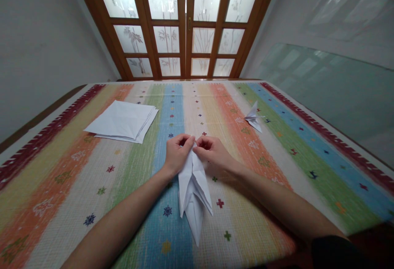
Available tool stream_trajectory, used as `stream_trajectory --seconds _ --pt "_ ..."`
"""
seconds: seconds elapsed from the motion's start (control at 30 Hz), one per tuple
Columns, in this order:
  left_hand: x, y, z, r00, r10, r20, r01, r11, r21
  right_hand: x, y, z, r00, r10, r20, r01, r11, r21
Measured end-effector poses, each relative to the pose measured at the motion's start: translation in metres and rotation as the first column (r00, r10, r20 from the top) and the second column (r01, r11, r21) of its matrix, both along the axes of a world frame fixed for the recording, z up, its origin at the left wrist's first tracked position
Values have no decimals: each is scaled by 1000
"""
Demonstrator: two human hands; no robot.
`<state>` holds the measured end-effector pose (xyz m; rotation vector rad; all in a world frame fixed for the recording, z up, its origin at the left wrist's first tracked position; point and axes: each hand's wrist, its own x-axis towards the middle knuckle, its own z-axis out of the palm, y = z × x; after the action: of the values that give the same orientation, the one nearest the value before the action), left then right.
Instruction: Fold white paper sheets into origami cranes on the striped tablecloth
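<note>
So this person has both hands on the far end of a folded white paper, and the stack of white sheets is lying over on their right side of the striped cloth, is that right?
Not quite: the head view shows the stack of white sheets on the person's left. The left hand and right hand are indeed at the folded white paper's far end.
</note>
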<state>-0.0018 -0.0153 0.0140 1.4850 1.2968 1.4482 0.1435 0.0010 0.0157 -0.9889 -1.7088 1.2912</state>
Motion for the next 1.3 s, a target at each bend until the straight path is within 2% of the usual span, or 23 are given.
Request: stream_trajectory --seconds 0.1,0.27,0.43,0.53,0.6,0.7,0.8,0.9,0.97,1.03,1.07,1.17,1.3 --pt "0 0 0 1000 26 11 -26 1000 -14 0 -1 -1 999 -9 44 8 999 37" --pt "-1 0 1 998 60 7 -60 998 4 -2 -4 -2 997 13 73 -14 1000 20" --pt "-3 3 1 981 183 58 -183 983 -4 -4 -11 -5 990 75 120 -74 997 -11" --pt "-5 5 1 973 209 99 -210 978 -1 -4 -11 -7 989 71 127 -73 997 14" --pt "-6 6 0 972 188 144 -191 981 13 -3 -10 -8 992 31 124 -37 998 46" --pt "-7 6 -1 984 88 155 -98 993 59 -1 -7 -9 991 -67 118 55 993 100" --pt "-7 5 -4 1000 12 24 -13 997 79 5 -2 -8 977 -185 109 161 966 202" --pt "-7 7 -7 998 25 -54 -20 996 90 14 8 -4 961 -256 101 210 919 333" --pt "-8 8 -9 997 59 -46 -53 992 117 23 17 -1 976 -174 131 111 915 387" --pt "-10 11 -11 996 89 -31 -84 986 141 31 27 -1 979 5 202 -84 919 385" --pt "-12 12 -12 995 98 -27 -93 984 149 35 31 -3 973 59 221 -139 919 370" --pt "-17 15 -18 994 83 -66 -72 987 147 42 38 -10 964 74 256 -165 920 357" --pt "-23 18 -26 975 -43 -219 67 992 105 42 37 -21 949 40 314 -168 903 395"
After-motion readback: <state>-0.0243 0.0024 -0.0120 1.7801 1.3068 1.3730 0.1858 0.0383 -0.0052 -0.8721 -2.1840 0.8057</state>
